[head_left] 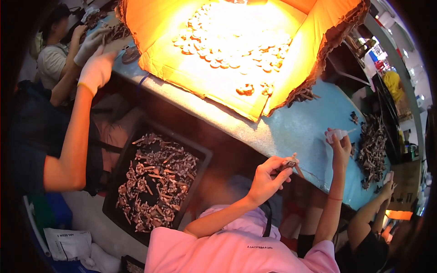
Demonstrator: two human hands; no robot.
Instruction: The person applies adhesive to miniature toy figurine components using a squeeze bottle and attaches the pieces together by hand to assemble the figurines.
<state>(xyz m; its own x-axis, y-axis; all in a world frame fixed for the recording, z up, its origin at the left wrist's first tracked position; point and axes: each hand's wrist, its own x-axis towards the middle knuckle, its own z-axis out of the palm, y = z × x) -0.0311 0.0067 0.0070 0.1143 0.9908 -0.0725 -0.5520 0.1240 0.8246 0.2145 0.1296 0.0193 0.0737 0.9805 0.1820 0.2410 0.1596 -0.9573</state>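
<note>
Blue table (pixel 291 127), hands (pixel 266 179) gripping part (pixel 287 164).

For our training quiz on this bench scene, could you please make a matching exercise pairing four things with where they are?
1. left hand
2. right hand
3. black tray
4. cardboard box

A. lit orange, on the blue table
B. below the table edge, full of small brown parts
C. holding a small white bottle
D. holding a small brown piece

Pairs: 1-D, 2-C, 3-B, 4-A
</note>
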